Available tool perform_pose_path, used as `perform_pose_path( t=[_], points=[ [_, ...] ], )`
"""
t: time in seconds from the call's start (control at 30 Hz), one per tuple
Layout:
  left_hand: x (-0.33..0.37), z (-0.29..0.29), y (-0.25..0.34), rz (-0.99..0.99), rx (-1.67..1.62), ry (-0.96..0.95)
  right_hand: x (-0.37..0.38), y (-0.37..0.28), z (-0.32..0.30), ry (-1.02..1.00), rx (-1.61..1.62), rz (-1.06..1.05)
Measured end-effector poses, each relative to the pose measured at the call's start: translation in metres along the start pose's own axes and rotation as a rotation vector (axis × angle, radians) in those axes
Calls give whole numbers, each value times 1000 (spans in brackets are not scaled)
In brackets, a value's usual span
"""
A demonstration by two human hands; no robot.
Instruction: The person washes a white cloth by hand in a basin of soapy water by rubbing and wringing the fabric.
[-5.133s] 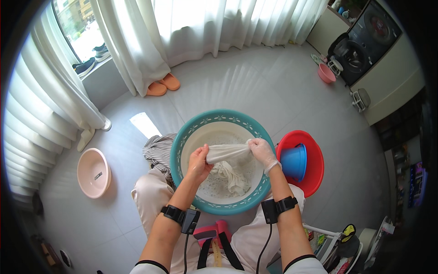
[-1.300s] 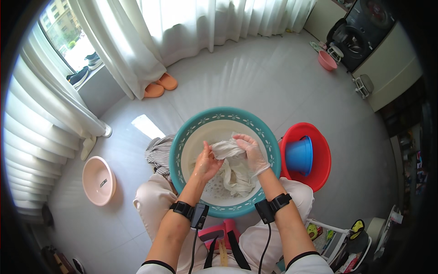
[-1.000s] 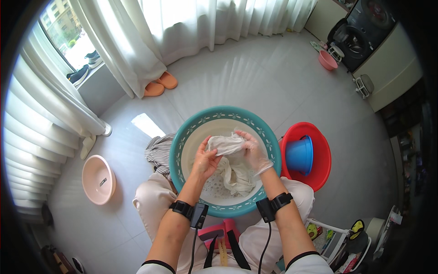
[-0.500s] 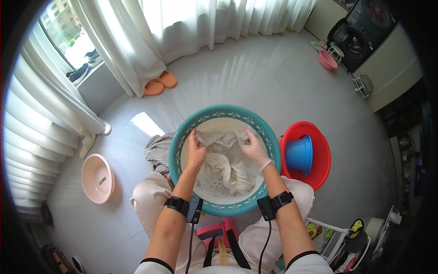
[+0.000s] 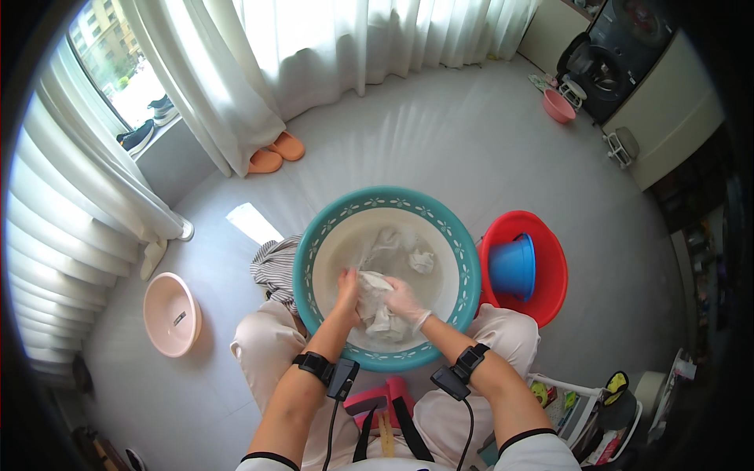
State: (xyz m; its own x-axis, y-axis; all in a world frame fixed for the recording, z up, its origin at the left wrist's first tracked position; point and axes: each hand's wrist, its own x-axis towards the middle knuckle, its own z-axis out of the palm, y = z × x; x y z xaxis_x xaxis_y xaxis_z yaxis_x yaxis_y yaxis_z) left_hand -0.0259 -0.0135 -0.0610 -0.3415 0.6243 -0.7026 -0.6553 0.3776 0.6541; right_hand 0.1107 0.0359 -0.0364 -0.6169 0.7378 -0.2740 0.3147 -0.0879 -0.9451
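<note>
A large teal basin with a pierced rim and pale inside holds cloudy, sudsy water in front of me. My left hand, bare, is closed on a wet white cloth in the near half of the basin. My right hand, in a thin clear glove, grips the same cloth from its right side. The cloth is bunched between both hands, its lower folds in the water. More pale fabric shows at the far side of the water, partly sunk, with one lump rising out of it.
To the right stands a red basin with a blue bucket inside. Striped fabric lies against the teal basin's left. Farther left is a pale pink basin. Orange slippers sit by the curtain; a wheeled rack stands near right.
Both hands have come nearer and closer together, gathering the white cloth that was stretched between them at the far side. The water surface is stirred.
</note>
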Motion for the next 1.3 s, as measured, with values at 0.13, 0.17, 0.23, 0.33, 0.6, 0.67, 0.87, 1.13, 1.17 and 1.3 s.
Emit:
perform_pose_path(
  t=[0.13, 0.17, 0.23, 0.33, 0.6, 0.67, 0.87, 1.13, 1.17, 1.3],
  points=[
    [17, -14, -10, -144, -203, -184, -25, -54, 10, 19, -124, -244],
    [9, -6, -7, -211, -378, -371, -34, -70, 7, 37, -130, -239],
    [5, -6, -5, -265, -550, -547, -47, -97, 11, 116, -380, -434],
    [0, -5, -4, -158, -601, -694, -45, -96, 11, 175, -641, -466],
    [-55, 18, 44, 409, 624, -285, -19, -72, -77, 51, -309, 65],
    [-55, 8, 57, 491, 770, -283, -25, -70, -88, -67, -131, 120],
    [-62, -4, 84, 787, 1178, -300, -54, -79, -93, 69, -66, 2],
    [-74, -14, 54, 201, 729, -198, -72, -125, -52, -111, 594, -82],
    [-81, -10, 52, -176, 487, -418, -74, -128, -47, -105, 594, -82],
    [-91, -3, 45, -160, 558, -381, -86, -143, -28, -97, 667, -119]
  ],
)
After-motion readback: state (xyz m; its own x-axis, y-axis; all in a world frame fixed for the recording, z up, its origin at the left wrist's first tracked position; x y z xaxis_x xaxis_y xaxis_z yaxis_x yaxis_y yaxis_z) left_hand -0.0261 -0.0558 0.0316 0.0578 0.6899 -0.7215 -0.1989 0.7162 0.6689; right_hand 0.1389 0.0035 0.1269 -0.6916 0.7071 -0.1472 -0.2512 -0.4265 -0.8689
